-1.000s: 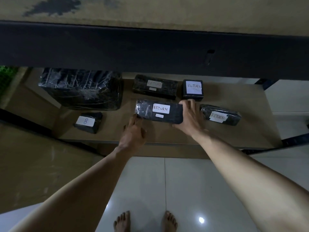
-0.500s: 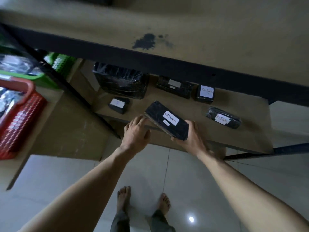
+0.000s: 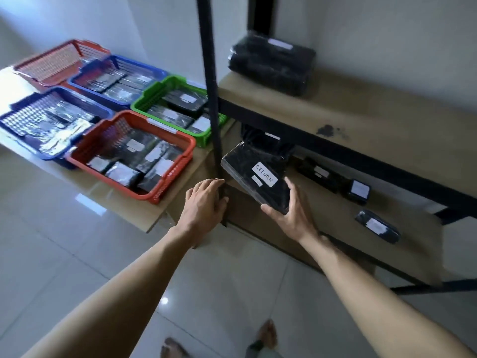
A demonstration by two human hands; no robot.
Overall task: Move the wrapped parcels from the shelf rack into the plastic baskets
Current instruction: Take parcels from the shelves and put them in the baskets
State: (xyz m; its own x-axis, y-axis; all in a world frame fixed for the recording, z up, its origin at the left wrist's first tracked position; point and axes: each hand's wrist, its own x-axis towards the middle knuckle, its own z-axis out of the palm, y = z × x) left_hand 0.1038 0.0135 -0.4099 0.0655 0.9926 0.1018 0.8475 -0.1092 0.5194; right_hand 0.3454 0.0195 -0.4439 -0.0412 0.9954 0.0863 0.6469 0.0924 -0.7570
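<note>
Right now the right grip point(image 3: 294, 215) pinches the RETURN parcel point(image 3: 254, 174) by its lower end just beside the rack post point(image 3: 212, 99), the left grip point(image 3: 204, 205) spread at that post, so swinging toward the red basket point(image 3: 188, 143) could knock it loose.

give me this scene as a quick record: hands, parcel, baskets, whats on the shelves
right hand: grips RETURN parcel, tilted, lifted off the shelf
left hand: holds nothing, by rack post
baskets: five; nearest red basket holds wrapped parcels
lower shelf: at least three small parcels
upper shelf: one big wrapped parcel
</note>
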